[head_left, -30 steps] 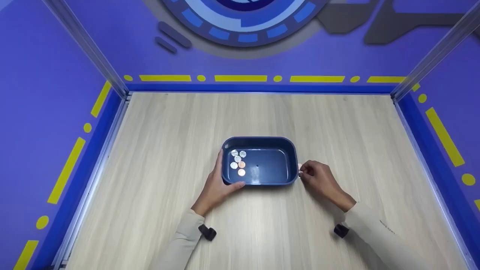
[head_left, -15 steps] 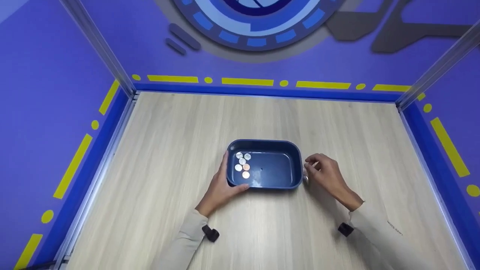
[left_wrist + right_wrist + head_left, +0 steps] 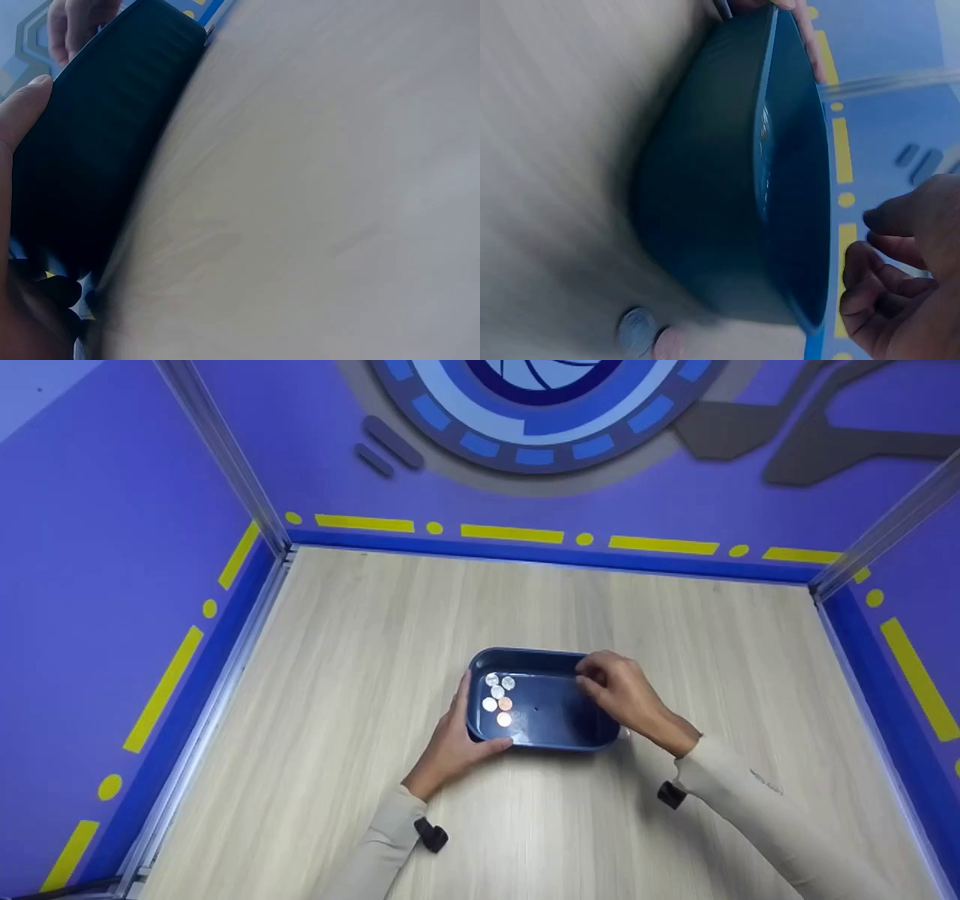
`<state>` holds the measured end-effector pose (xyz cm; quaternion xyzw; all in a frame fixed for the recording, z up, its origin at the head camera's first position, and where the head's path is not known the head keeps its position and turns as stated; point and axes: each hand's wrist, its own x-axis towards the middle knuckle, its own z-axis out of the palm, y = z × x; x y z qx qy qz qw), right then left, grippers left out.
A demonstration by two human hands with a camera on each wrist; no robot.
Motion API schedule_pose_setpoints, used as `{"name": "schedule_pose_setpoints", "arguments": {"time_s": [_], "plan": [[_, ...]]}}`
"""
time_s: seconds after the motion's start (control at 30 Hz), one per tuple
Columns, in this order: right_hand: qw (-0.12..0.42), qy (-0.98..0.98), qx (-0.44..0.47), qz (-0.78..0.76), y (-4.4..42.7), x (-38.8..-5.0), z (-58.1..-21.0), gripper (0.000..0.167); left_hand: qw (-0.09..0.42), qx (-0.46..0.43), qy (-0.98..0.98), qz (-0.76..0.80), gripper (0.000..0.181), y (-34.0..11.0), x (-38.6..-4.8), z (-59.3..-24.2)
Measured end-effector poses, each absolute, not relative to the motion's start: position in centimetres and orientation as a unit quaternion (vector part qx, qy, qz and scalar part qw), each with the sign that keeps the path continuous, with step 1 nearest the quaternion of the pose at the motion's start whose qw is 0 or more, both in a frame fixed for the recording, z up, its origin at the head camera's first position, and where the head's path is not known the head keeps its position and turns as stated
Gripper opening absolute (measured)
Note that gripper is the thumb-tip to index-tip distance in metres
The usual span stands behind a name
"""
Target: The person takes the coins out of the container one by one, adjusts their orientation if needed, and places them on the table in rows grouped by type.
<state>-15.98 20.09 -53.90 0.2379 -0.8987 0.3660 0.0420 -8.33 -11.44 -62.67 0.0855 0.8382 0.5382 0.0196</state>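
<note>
Your right hand [image 3: 619, 686] has moved: half a second ago it was beside the right end of the dark blue box [image 3: 547, 727], and now it is up over that end. Biggest is the tabletop [image 3: 375, 615], flat and pale, so the box can sit steady. Next is the box, open at the top, which makes it easy to put small things in. Your left hand [image 3: 450, 746] grips its left end, thumb on the near edge and fingers along the side, probably so it won't slide. Your right hand's fingers are bent in, but these views can't tell you whether they hide anything. Smallest are the coins [image 3: 497, 691]: six lie in the left part of the box, four silvery and two coppery, with room left in the middle. Outside, a silver coin [image 3: 637, 332] and a copper coin [image 3: 670, 344] lie on the tabletop near the box's right end, perhaps so your right hand can reach them easily.
</note>
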Motion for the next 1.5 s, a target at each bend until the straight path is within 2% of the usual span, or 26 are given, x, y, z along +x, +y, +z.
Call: {"name": "schedule_pose_setpoints", "arguments": {"time_s": [0.63, 1.0, 1.13, 1.33, 1.5], "plan": [[-0.136, -0.885, 0.366, 0.253, 12.6, -20.4, -55.1, 0.023, 0.026, 0.089, 0.838, 0.538, 0.14, -11.5, -8.3, -62.8], [-0.157, -0.873, 0.419, 0.193, 10.6, -22.1, -55.7, 0.013, 0.017, 0.091, 0.838, 0.537, 0.138, -11.7, -8.3, -62.9], [-0.16, -0.882, 0.402, 0.186, 11.6, -21.6, -55.7, 0.009, 0.023, 0.106, 0.838, 0.535, 0.138, -10.8, -8.6, -63.0], [-0.157, -0.891, 0.39, 0.173, 11.2, -21.3, -55.8, 0.01, 0.035, 0.111, 0.838, 0.532, 0.139, -10.8, -8.8, -63.1], [-0.157, -0.884, 0.408, 0.166, 8.9, -21.5, -56.2, 0.011, 0.018, 0.09, 0.837, 0.539, 0.139, -12.0, -8.3, -63.3]]}}
